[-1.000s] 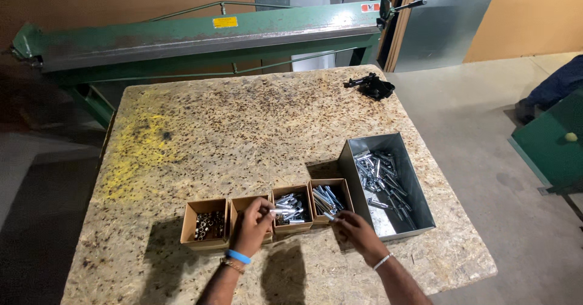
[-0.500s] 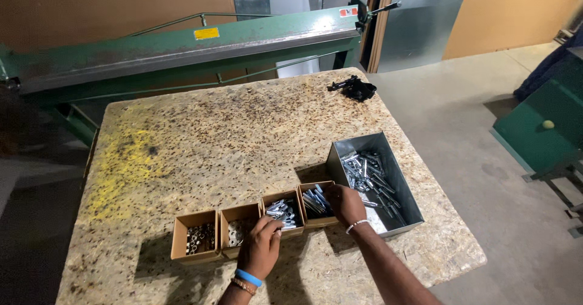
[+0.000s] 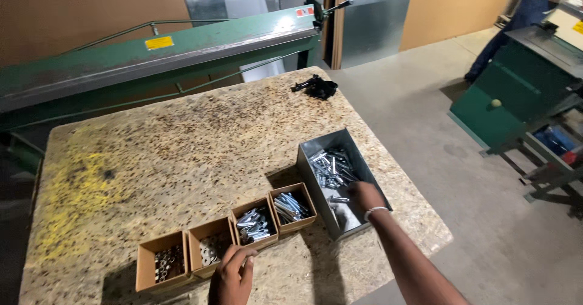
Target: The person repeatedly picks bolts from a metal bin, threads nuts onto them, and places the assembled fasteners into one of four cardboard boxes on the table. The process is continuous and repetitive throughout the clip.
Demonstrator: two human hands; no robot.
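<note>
right hand (image 3: 364, 196) in metal bin (image 3: 316, 159), bolts (image 3: 331, 166)

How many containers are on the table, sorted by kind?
Small cardboard boxes: 4, in a row, holding metal hardware
Grey metal bin: 1, with bolts inside; the right hand reaches into it
Total: 5 containers
The left hand rests by the cardboard boxes.

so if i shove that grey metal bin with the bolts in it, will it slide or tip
Probably slide. The grey metal bin is low, long and sits flat on the table, so tipping seems unlikely. It holds a pile of bolts, so it is likely heavy for its size. The right hand is inside it, and the loose bolts would likely shift and rattle.
</note>
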